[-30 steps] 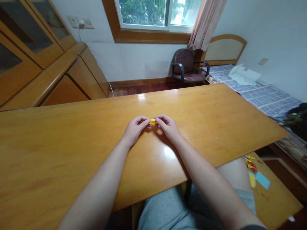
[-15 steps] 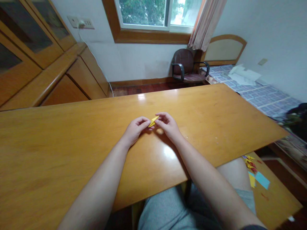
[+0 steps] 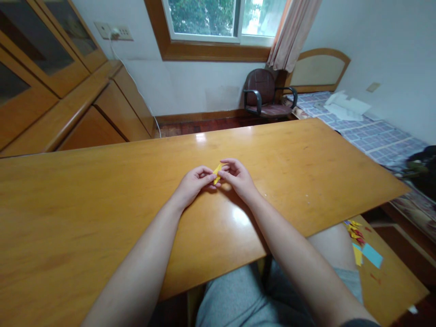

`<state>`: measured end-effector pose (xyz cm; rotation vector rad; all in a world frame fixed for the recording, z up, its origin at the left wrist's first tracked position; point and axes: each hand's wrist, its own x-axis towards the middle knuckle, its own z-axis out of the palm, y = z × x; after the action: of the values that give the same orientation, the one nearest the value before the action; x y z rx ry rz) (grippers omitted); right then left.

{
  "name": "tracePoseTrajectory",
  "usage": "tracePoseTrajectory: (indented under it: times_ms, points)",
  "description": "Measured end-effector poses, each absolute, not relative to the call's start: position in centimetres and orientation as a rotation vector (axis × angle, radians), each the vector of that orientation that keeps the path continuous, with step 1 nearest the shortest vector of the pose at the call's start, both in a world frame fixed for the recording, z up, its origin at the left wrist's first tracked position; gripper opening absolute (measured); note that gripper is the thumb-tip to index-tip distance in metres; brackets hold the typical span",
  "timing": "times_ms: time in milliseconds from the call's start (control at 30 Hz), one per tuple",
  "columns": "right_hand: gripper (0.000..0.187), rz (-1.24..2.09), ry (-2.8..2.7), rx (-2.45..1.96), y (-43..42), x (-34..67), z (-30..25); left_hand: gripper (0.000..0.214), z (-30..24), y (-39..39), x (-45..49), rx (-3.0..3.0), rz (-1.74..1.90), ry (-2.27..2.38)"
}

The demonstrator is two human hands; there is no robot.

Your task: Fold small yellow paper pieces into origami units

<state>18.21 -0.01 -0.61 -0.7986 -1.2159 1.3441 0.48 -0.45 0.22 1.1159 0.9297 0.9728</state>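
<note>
While L hand & R hand pinch the folded yellow paper from opp. sides, it's over the surface. Rel. to surface: chair past far edge; bed off R end; blue sheet & small folded papers lower, beyond near R edge.

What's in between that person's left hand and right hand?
In the head view, a small folded piece of yellow paper is between the left hand and the right hand. Both hands are touching it.
</note>
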Motion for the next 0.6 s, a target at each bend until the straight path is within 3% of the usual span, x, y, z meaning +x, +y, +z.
tracePoseTrajectory:
  times_ms: [600]
  points:
    - [0.038,1.337,-1.196,-0.845,0.17,18.17,-0.60,0.046,0.63,-0.74,0.66,1.147,0.958,0.959]
